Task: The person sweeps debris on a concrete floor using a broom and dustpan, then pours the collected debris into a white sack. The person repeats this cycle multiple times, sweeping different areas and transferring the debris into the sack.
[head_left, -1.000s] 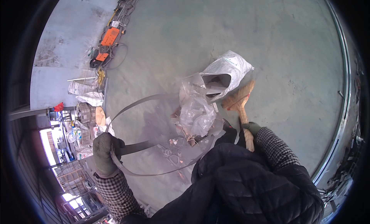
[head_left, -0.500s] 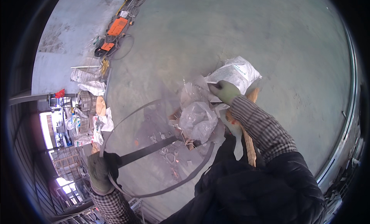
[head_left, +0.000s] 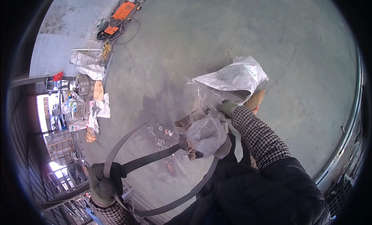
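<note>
Grey strap (head_left: pixel 155 158) is clamped in your left hand (head_left: pixel 102 182); right hand (head_left: pixel 228 108), grip unclear, apparently gathers plastic (head_left: pixel 206 135); next, pinch firmly.

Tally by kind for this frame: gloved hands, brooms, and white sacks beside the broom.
Left hand and right hand, both gloved: 2
Broom: 1
White sack beside it: 1
Total: 4
</note>
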Demonstrator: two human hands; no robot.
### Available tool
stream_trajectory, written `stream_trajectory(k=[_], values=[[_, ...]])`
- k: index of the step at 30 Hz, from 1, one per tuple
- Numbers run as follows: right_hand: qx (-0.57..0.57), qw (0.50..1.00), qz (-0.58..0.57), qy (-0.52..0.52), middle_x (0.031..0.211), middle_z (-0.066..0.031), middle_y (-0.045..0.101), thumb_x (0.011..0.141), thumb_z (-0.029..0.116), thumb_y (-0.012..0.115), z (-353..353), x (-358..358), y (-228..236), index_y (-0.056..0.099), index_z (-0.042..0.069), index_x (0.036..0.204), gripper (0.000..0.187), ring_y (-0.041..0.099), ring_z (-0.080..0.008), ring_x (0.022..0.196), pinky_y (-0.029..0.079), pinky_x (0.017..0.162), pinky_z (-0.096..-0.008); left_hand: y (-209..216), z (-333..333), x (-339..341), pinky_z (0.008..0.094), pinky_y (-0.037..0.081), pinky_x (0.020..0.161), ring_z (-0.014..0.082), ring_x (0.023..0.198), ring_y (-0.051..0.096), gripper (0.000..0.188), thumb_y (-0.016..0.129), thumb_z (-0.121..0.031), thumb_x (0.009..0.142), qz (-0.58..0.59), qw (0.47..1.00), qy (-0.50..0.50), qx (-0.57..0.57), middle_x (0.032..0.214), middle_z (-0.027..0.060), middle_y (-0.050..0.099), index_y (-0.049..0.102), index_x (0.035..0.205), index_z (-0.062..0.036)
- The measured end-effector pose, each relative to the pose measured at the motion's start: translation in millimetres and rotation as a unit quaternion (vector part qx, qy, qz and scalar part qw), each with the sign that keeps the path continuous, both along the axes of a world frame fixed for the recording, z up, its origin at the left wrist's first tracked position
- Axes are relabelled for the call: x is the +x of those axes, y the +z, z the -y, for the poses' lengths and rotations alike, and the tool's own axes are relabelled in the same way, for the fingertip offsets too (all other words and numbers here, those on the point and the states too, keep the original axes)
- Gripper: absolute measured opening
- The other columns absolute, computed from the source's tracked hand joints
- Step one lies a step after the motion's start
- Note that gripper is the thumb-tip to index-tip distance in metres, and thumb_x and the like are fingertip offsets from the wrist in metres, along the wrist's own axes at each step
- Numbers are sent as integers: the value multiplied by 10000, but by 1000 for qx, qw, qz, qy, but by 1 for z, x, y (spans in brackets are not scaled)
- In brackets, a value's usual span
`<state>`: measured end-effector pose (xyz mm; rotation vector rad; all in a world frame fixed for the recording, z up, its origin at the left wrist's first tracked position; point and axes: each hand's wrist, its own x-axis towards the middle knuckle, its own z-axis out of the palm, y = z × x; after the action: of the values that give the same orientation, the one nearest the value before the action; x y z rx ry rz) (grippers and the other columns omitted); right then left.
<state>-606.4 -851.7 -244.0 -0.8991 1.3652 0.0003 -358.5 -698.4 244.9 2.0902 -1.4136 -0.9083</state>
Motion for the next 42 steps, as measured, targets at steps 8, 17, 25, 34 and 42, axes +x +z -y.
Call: stream_trajectory(k=[8, 17, 25, 34, 42], values=[[-212, 954, 171, 126, 782, -88, 675, 903, 228, 684, -51, -31, -39, 712, 12, 1000, 239, 667, -201, 640, 509, 507, -347, 13, 9, 1, 302, 478, 509, 132, 392, 537, 700, 650, -662, 925, 22, 996, -65, 49, 458, 35, 545, 641, 778, 22], [-2, 958, 277, -76, 926, -45, 707, 833, 72, 711, -95, -54, -3, 691, 94, 990, 160, 678, -185, 785, 537, 666, -290, 9, 7, 4, 351, 442, 514, 155, 421, 487, 631, 518, -621, 1019, -69, 994, -87, -21, 516, 21, 522, 613, 785, -43], [347, 853, 268, -284, 934, -20, 665, 934, 123, 622, -157, -46, -12, 648, 125, 994, 65, 659, -172, 883, 532, 794, -321, 5, 3, 8, 332, 489, 555, 167, 431, 539, 740, 564, -701, 953, -19, 998, -51, 29, 454, 37, 545, 647, 678, -20], [279, 866, 297, -291, 951, -53, 660, 956, 152, 639, -161, -53, -5, 664, 81, 1104, 166, 655, -214, 848, 551, 789, -332, -19, 6, 17, 337, 439, 547, 165, 451, 513, 644, 571, -632, 986, -48, 999, 1, -10, 510, 40, 542, 597, 729, -42], [190, 806, 215, -517, 929, -98, 680, 975, 265, 662, -20, -24, 37, 654, 45, 1158, 286, 689, -246, 774, 580, 687, -357, -22, 22, 15, 364, 438, 610, 172, 445, 472, 525, 569, -535, 1028, -144, 988, 42, -32, 496, 24, 474, 530, 748, -93]])
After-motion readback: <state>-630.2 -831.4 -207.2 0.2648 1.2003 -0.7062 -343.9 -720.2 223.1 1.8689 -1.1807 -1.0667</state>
